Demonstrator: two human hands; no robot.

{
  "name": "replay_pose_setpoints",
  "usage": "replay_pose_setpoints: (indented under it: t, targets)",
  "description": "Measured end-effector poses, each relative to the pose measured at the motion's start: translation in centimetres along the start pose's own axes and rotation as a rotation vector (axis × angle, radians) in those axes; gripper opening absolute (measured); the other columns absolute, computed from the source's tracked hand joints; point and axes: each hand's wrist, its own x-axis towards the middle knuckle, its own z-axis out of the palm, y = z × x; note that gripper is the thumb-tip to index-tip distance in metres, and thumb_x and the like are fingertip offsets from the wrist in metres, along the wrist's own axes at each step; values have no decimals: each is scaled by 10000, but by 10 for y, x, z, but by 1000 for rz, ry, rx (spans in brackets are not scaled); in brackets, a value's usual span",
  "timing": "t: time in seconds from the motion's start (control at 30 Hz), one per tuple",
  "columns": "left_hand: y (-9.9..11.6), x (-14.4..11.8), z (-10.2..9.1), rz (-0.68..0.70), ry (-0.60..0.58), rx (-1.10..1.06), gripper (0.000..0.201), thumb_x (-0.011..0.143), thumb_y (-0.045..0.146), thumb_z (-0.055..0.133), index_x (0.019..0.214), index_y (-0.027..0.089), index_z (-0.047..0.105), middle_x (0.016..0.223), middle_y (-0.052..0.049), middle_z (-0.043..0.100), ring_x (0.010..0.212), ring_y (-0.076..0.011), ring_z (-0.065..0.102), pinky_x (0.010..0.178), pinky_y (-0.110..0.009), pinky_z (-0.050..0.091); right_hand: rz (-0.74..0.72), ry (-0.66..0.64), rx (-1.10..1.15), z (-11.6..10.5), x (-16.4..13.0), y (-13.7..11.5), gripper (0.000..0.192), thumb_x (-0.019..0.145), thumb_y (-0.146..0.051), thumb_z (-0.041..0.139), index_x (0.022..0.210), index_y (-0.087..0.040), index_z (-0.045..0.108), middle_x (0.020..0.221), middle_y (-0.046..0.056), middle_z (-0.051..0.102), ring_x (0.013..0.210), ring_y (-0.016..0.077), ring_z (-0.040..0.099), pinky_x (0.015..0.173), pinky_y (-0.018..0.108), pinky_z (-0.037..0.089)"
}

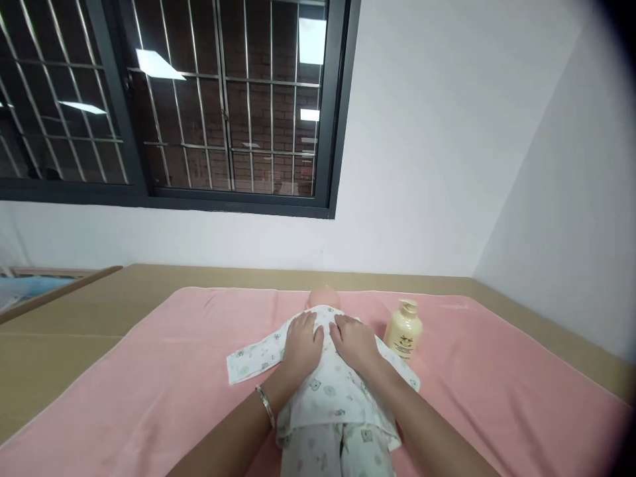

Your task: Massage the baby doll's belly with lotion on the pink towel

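Note:
A bald baby doll (324,298) lies stretched out with its head away from me, dressed in a white patterned top (330,397) and matching trousers (318,450). Whether it faces up or down I cannot tell. My left hand (302,343) rests flat on the upper left of the top, fingers pointing toward the head, with a bracelet (265,405) on the wrist. On the upper right of the top lies my right hand (354,341), its fingers also extended. One sleeve (254,358) spreads out to the left; the other runs right, partly behind my right forearm.
A pale yellow pump bottle (403,329) stands just right of the doll. Beneath everything is a pink blanket (163,371) over a tan surface (99,331). Behind rises a white wall (422,165) with a dark-framed, barred window (332,132).

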Motion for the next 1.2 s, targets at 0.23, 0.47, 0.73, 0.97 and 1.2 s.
replay_pose_setpoints:
  t: [0.23,0.47,0.73,0.97,1.2]
  targets:
    - [9,-6,-6,153,79,47,338,913,176,371,1018,229,688,1105,-107,700,1090,-275,626,1003,-487,473,81,40,-69,0,-18,-19,381,1000,-237,294,1025,-142,663,951,148,710,935,270,669,720,330,479]
    - [7,-2,-3,65,17,-8,365,909,236,418,1208,164,616,1283,-142,625,1236,-296,546,1089,-505,400,90,51,30,1,-14,-13,326,972,-256,366,1021,-154,672,1051,136,706,1015,258,648,859,340,464]
    - [11,-1,-5,133,0,97,353,910,190,365,1117,155,649,1133,-147,686,1100,-286,609,1000,-466,458,-68,-16,176,13,3,14,477,969,-275,371,1387,-82,494,1408,157,527,1328,236,449,1135,362,255]
    - [18,12,-13,-114,-153,7,415,833,223,446,1195,110,617,1235,-156,651,1201,-291,556,1044,-413,406,-65,22,101,10,-1,5,436,974,-254,364,1337,-91,543,1351,141,582,1291,242,484,1122,353,274]
    - [17,18,-10,-143,-170,-10,422,876,276,398,1176,95,633,1246,-160,648,1200,-282,556,1051,-402,381,-26,67,-34,1,-16,-15,341,976,-232,359,964,-141,687,1001,124,714,1006,238,639,870,309,450]
